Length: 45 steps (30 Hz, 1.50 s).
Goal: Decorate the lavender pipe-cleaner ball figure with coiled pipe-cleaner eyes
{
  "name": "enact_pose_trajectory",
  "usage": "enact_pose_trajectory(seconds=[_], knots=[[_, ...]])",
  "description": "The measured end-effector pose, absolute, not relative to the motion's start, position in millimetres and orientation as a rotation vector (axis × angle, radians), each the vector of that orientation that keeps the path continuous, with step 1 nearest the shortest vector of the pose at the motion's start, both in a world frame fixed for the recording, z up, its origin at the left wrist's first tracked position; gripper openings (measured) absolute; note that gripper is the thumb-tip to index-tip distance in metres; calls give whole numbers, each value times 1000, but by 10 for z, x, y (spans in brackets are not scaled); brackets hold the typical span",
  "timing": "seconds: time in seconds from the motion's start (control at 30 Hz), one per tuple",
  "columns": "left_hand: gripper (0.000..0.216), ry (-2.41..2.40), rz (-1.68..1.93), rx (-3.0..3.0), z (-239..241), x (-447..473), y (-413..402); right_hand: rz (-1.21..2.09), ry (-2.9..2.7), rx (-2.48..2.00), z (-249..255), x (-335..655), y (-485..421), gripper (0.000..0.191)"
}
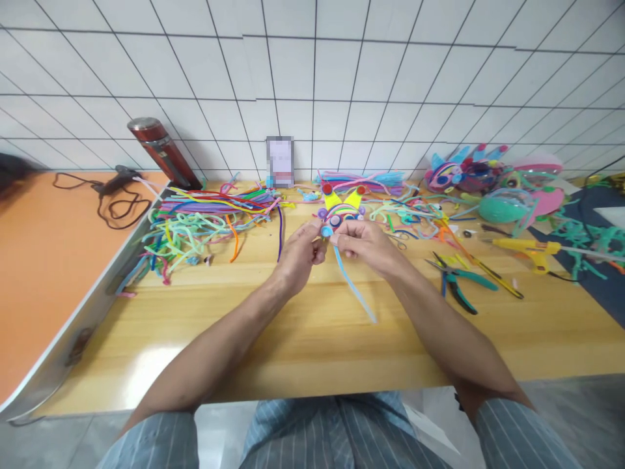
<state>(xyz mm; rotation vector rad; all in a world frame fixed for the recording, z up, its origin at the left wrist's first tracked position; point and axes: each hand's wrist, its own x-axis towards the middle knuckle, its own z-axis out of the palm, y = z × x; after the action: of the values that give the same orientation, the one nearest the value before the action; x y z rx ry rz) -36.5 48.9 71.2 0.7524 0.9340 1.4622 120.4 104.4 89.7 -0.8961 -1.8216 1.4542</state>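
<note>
A light blue pipe cleaner runs between my hands, one end wound into a small flat coil. My left hand is closed with thumb and forefinger on that coil. Beside it, my right hand pinches the strip where it leaves the coil, and the loose tail hangs toward the table's front. Just behind my fingers sits a colourful pipe-cleaner figure with yellow points tipped in red, a rainbow band and round eyes. My hands hide its lower part.
Piled pipe cleaners lie at left, with more bundled by the wall. A red thermos and a phone stand at the back. Pliers, a yellow cutter, a glue gun and finished figures occupy the right.
</note>
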Motion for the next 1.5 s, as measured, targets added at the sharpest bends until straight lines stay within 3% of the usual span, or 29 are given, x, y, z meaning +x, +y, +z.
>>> enact_pose_trajectory(seconds=[0.17, 0.33, 0.63, 0.8, 0.93, 1.2, 1.5], knots=[[37, 985, 1266, 1095, 806, -615, 571, 1475, -1923, -927, 1001, 1295, 1069, 36], [32, 1025, 1191, 1210, 843, -684, 553, 1518, -1989, -921, 1004, 1322, 1069, 30], [41, 944, 1516, 733, 677, -344, 473, 1435, -1809, -881, 817, 1134, 1006, 29], [38, 916, 1475, 603, 687, -320, 478, 1458, -1783, -898, 796, 1127, 1016, 27], [43, 941, 1347, 877, 739, -512, 574, 1468, -1867, -913, 926, 1241, 1063, 28], [28, 1027, 1173, 1301, 856, -730, 562, 1535, -2020, -934, 1027, 1317, 1063, 28], [41, 1006, 1482, 937, 728, -450, 494, 1412, -1875, -844, 933, 1233, 1028, 31]])
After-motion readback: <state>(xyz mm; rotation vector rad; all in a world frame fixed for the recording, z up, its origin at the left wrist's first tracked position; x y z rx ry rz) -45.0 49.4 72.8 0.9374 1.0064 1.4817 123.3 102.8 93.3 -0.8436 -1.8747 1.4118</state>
